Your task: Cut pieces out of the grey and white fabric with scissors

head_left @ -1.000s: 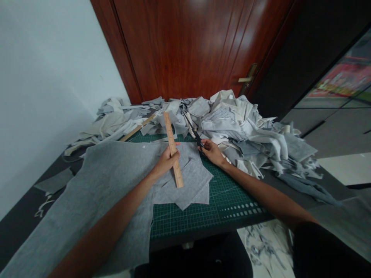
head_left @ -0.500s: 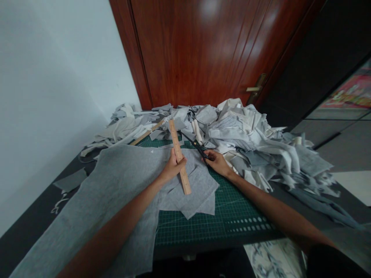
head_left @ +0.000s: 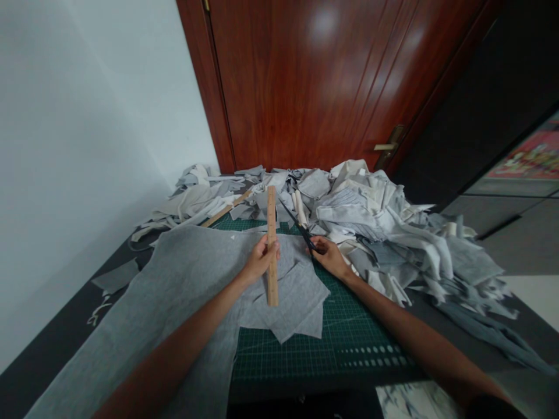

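Note:
A wooden ruler (head_left: 272, 279) is gripped around its middle by my left hand (head_left: 261, 258), over the grey fabric. My right hand (head_left: 328, 255) is closed on the black handles of a pair of scissors (head_left: 301, 228), whose blades point up and to the left. Beneath the ruler, several smaller grey fabric pieces (head_left: 297, 302) overlap each other. A large sheet of grey fabric (head_left: 183, 285) spreads out to their left, running off the near edge of the table. Under all this lies a green cutting mat (head_left: 349, 326).
A big heap of white and grey cloth scraps (head_left: 367, 198) covers the back and right of the table. Another strip of wood (head_left: 227, 208) lies at the back left, beside two pale rolls (head_left: 299, 208) farther right. A wooden door (head_left: 305, 87) stands behind.
My left hand has turned the ruler from a slant to nearly upright in view. My right hand still holds the scissors, and the whole view has shifted slightly.

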The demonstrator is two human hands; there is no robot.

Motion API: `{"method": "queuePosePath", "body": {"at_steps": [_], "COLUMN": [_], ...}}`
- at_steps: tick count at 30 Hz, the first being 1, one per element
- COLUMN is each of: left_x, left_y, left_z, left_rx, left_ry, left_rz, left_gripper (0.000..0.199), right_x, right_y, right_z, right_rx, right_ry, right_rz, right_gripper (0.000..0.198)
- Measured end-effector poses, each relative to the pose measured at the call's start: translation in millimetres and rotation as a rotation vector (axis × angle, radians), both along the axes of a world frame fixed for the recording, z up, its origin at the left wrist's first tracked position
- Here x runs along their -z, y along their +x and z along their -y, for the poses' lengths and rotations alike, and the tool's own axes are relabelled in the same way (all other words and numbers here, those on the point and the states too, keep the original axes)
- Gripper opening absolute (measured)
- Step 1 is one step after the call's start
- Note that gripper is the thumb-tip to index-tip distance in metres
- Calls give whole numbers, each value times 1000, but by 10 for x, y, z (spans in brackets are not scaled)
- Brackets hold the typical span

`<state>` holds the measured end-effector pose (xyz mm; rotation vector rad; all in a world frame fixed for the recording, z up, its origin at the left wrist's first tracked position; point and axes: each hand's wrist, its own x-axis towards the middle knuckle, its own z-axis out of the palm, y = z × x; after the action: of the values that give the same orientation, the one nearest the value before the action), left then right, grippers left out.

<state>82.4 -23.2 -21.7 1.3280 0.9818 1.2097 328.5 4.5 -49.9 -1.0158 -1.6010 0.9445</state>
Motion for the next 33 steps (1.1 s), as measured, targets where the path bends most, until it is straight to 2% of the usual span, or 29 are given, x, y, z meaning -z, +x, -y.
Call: {"method": "queuePosePath", "body": {"at_steps": [6, 11, 18, 24, 27, 33], "left_x": [-9, -7, -75, -180, -134, 55], "left_y": [-7, 14, -87, -258, -259, -233], "left_z": [-22, -17, -89, -248, -267, -238], "left_rx": [-7, 25, -54, -19, 16, 43], "left_ry": [-24, -47, -70, -67, -47, 12], "left_rz": [94, 130, 111, 41, -31, -158], "left_gripper": [32, 34, 31, 38, 36, 39], "right_x": [-86, -168, -143, -136, -142, -76], "right_y": [-13, -17, -17, 4, 0, -9], "right_z": [81, 164, 177, 166, 172, 189], "right_rx": [-14, -17, 66, 72, 63, 29], "right_ry": [53, 121, 193, 255, 300, 381], "right_rz": [43, 114, 200, 278, 325, 412], "right_gripper": [39, 41, 51, 49, 46, 54]}}
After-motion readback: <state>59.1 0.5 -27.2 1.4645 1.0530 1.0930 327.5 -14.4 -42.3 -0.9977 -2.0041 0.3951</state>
